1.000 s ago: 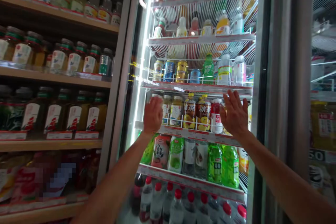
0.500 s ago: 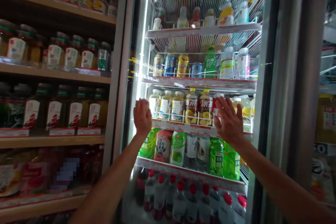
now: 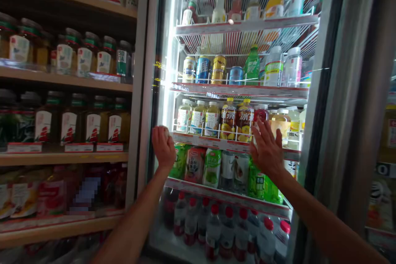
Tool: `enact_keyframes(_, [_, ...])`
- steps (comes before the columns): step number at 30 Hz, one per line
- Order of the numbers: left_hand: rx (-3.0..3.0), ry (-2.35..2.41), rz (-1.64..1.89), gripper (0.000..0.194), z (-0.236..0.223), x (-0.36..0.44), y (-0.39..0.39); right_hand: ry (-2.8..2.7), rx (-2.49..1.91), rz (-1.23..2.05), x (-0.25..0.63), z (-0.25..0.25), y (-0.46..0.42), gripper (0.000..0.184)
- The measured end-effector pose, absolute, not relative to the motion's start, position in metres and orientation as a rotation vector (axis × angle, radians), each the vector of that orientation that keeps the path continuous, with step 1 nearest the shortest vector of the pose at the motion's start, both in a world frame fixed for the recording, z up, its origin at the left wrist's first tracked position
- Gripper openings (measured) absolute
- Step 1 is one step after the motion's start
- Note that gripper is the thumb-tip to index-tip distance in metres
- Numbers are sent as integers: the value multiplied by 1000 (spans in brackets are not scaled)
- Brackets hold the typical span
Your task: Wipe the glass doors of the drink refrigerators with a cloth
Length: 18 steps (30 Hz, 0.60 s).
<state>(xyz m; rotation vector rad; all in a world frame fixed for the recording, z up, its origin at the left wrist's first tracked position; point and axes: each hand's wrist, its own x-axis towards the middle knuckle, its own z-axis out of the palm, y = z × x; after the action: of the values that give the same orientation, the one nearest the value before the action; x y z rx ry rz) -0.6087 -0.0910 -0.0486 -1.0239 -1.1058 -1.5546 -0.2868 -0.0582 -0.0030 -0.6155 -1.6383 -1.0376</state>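
In the head view my left hand point(image 3: 163, 146) is raised before the lit glass-fronted drinks cooler point(image 3: 244, 28), near its left frame. Its fingers are curled over, and a small pale bit shows at their edge; I cannot make out what it is. My right hand point(image 3: 267, 148) is flat, with fingers stretched out, before the right part of the glass, holding nothing. Whether its palm touches the glass is hidden. Behind the hands stand iced tea bottles point(image 3: 228, 119) with yellow caps and green drink bottles point(image 3: 256, 179).
Wooden shelves point(image 3: 64, 157) on the left carry rows of dark-labelled bottles point(image 3: 68, 119). Cans point(image 3: 218, 69) stand on a wire shelf higher up in the cooler, and red-capped bottles point(image 3: 213, 231) at the bottom. A metal door frame point(image 3: 321, 132) runs down the right side.
The view has shifted a little. My left hand has moved slightly left and down, its fingers more curled. My right hand has shifted slightly left and remains spread.
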Motion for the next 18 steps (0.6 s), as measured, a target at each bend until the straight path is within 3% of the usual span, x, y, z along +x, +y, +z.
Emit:
enact_keyframes(7, [-1570, -847, -1122, 49, -75, -536, -85, -1706, -583, -1012, -305, -21, -61, 64])
enact_keyframes(14, [-1048, -1107, -1517, 54, -102, -641, -99, -1689, -591, -999, -292, -28, -61, 65])
enact_keyframes(18, [-1188, -1055, -1490, 56, -111, -596, -93, -1725, -608, -999, -297, -37, -64, 65])
